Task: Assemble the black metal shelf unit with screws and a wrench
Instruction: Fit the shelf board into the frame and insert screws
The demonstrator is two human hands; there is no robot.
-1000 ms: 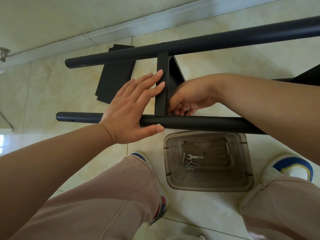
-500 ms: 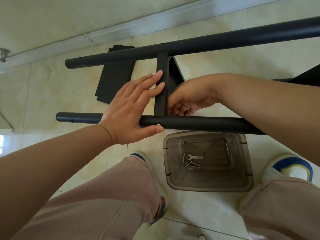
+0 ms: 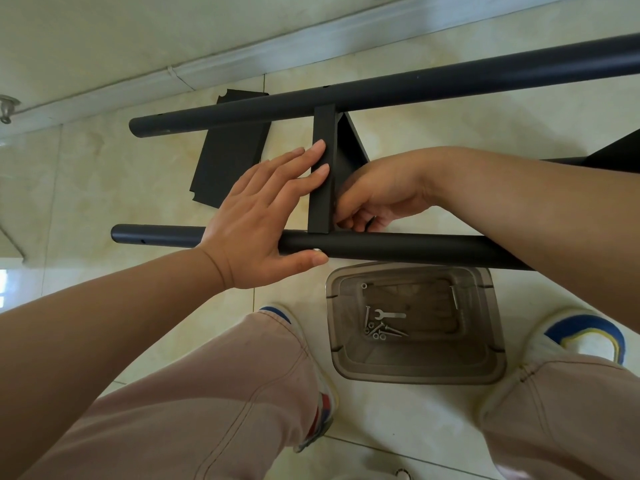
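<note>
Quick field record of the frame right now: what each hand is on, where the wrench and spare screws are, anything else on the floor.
left hand: fingers straight, flat against the crossbar, thumb on the near tube
right hand: fingers curled at the crossbar's lower end, beside the near tube; what they hold is hidden
screw head: visible on the near tube by the left thumb
far tube: crossbar meets it at the top
wrench: lying in the clear plastic bin, unused
loose screws: in the bin beside the wrench
black panel: flat on the floor under the far tube

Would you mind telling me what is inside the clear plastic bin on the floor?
Inside the clear plastic bin lie a small flat wrench and a loose cluster of screws and nuts. The near tube covers its far rim.
</note>
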